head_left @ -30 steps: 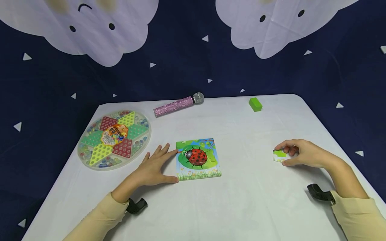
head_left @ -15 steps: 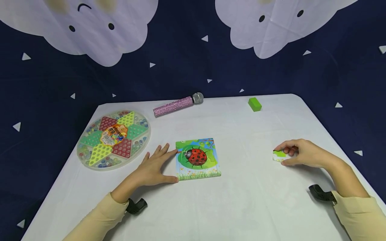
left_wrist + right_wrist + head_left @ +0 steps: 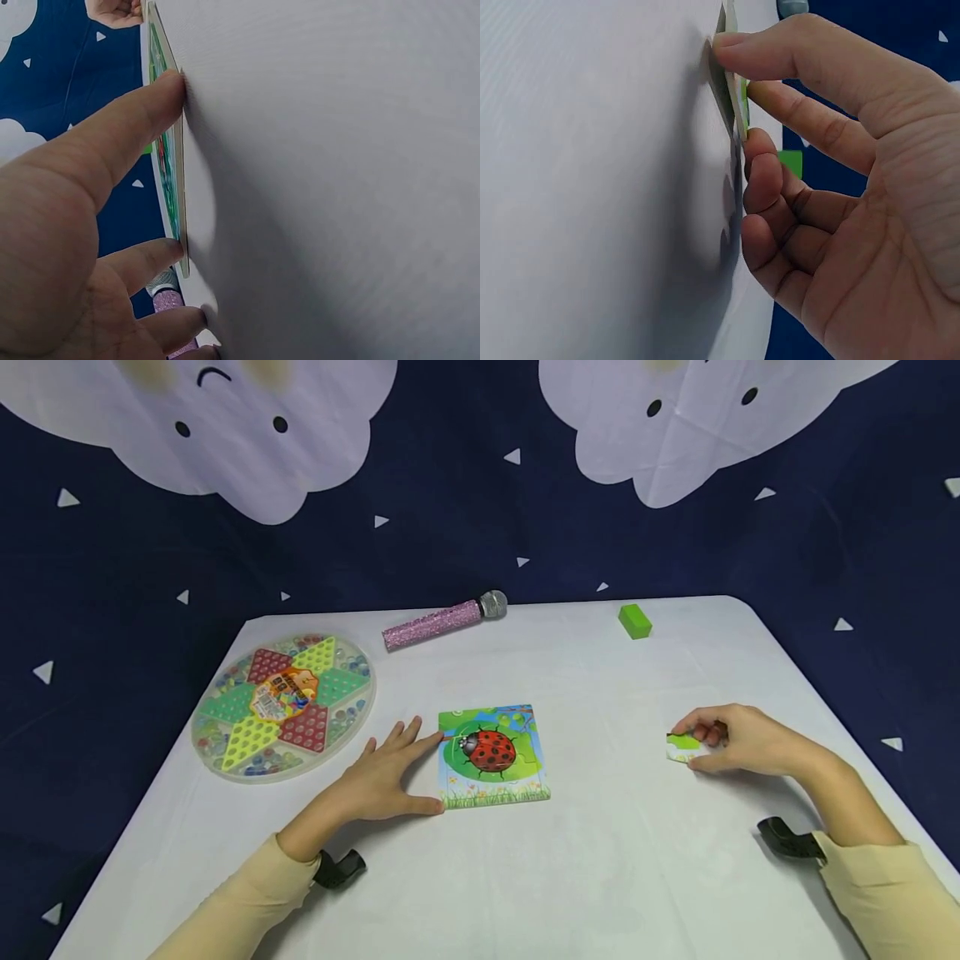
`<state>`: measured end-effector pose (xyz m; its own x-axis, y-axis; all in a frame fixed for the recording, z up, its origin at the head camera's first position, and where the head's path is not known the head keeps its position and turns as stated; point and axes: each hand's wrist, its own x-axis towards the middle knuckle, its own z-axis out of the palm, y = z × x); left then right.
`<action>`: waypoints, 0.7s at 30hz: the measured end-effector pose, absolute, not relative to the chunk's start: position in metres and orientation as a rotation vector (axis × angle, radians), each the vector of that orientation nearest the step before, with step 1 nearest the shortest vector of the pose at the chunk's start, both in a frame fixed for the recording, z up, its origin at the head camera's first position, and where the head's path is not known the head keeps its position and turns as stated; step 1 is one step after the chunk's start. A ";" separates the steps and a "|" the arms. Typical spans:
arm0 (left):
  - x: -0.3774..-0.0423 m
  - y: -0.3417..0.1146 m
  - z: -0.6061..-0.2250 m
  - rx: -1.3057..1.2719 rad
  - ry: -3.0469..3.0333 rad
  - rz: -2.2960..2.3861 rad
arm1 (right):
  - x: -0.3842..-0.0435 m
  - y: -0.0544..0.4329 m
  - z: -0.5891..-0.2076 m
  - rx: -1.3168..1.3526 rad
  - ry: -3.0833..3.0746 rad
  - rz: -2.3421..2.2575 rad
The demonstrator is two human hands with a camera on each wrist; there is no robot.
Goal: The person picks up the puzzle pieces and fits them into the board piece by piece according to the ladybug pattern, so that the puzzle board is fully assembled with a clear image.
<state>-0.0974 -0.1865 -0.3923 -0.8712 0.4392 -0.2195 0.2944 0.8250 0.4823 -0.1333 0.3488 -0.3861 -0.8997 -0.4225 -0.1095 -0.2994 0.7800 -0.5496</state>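
Note:
A square ladybug jigsaw puzzle (image 3: 491,752) lies flat at the middle of the white table. My left hand (image 3: 378,777) is spread beside it, thumb and index fingertip touching its left edge at two corners' height. In the left wrist view, those two straight fingers meet the thin side of the puzzle (image 3: 171,180). Off to the right, my right hand (image 3: 738,741) pinches a small green-and-white puzzle piece (image 3: 681,747) between thumb and index finger. The right wrist view shows the piece (image 3: 731,90) edge-on and close over the tabletop, the other fingers curled behind it.
A round Chinese checkers set (image 3: 285,706) with marbles lies at the left. Along the back are a pink glitter microphone (image 3: 442,622) and a green block (image 3: 635,621). A dark blue cloth (image 3: 465,552) with clouds hangs behind the table (image 3: 570,877).
My right hand has shifted slightly left with the puzzle piece in its pinch. The left hand and the ladybug puzzle have stayed in place.

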 end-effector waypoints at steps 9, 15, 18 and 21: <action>-0.098 -0.185 -0.392 0.546 2.683 0.623 | -0.140 0.323 -0.376 -0.635 2.749 -0.782; -0.099 -0.184 -0.390 0.541 2.677 0.629 | -0.143 0.303 -0.372 -0.720 2.732 -0.794; -0.099 -0.184 -0.391 0.551 2.672 0.655 | -0.145 0.293 -0.372 -0.761 2.716 -0.810; -0.101 -0.187 -0.398 0.582 2.676 0.698 | -0.147 0.283 -0.372 -0.792 2.702 -0.816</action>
<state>-0.1013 -0.1874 -0.3977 -0.8680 0.4567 -0.1948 0.3035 0.7985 0.5198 -0.1474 0.2834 -0.3725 -0.8337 -0.5505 -0.0430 -0.4346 0.7023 -0.5638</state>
